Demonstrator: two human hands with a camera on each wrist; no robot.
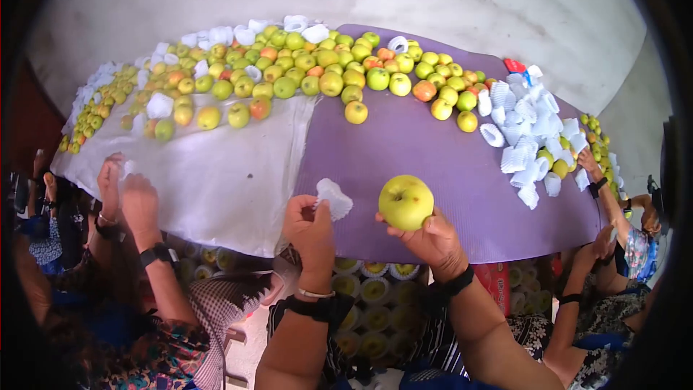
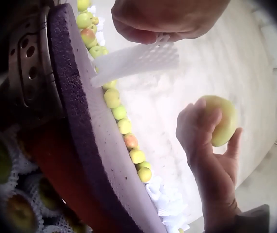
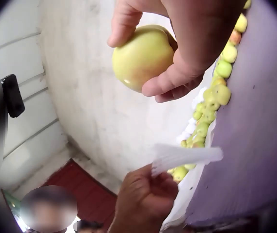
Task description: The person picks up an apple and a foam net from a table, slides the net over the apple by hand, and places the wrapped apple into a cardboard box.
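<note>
My left hand [image 1: 310, 235] pinches a white foam net sleeve [image 1: 333, 198] by one edge above the purple mat. In the left wrist view the foam net [image 2: 138, 60] looks flattened and hangs from the fingertips. My right hand [image 1: 432, 242] grips a yellow-green apple [image 1: 406, 202] from below and the side. The right wrist view shows that apple [image 3: 144, 57] between the thumb and curled fingers of my right hand [image 3: 191, 48]. Apple and foam net are apart, with a gap between the two hands.
A long heap of apples [image 1: 331, 84] lies along the far side of the purple mat [image 1: 433, 166]. Foam nets [image 1: 527, 123] are piled at the right. Other people's hands [image 1: 141, 206] work on both sides. Netted apples [image 1: 375, 289] sit below the table edge.
</note>
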